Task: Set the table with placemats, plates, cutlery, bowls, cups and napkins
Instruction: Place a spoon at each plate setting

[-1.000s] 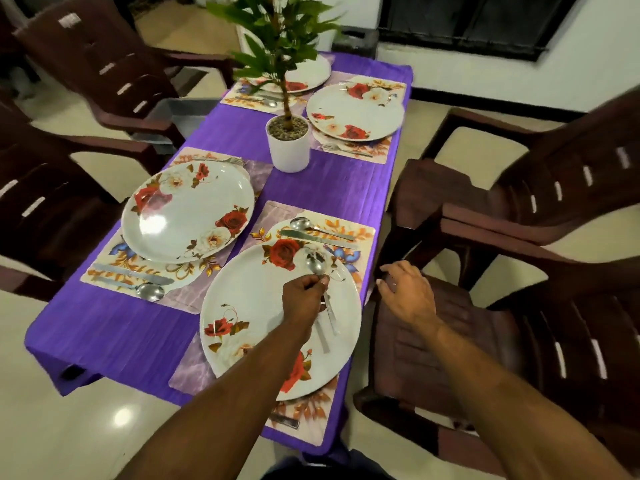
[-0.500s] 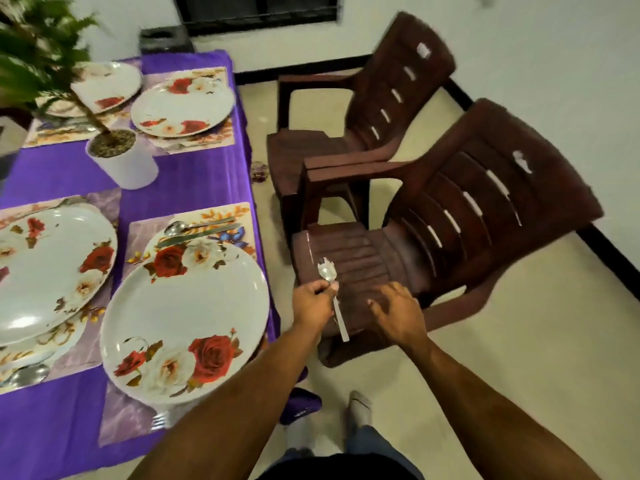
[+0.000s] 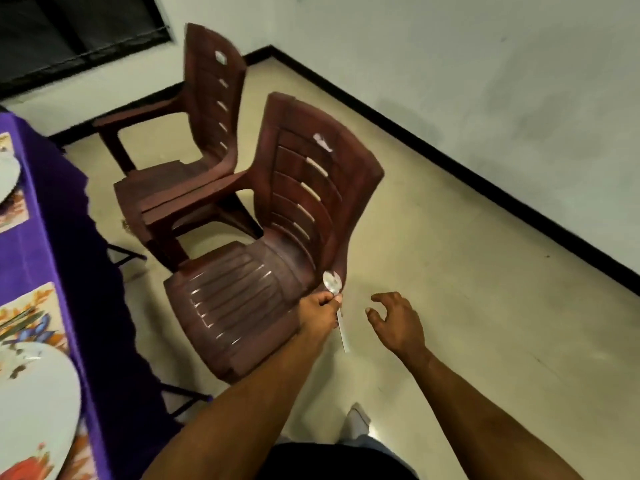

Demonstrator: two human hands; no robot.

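Observation:
My left hand (image 3: 320,315) pinches a metal spoon (image 3: 333,283) near its neck, bowl up and handle hanging down, over the right edge of the nearer brown chair's seat. My right hand (image 3: 396,322) hovers to the right of it over the floor, fingers loosely curled and holding nothing. At the left edge lies the purple-clothed table (image 3: 38,244). On it I see part of a floral plate (image 3: 34,403) on a floral placemat (image 3: 33,308), with cutlery (image 3: 20,322) above the plate. Another plate (image 3: 7,174) shows farther back.
Two dark brown plastic chairs stand right of the table, the nearer one (image 3: 273,254) in front of me, the farther one (image 3: 194,143) behind it. A white wall with a black skirting (image 3: 450,157) runs along the right. Bare beige floor (image 3: 467,306) lies to the right.
My view has swung right, away from the table. My left hand has lifted the spoon off the plate and carried it over the chair. My right hand has left the chair seat.

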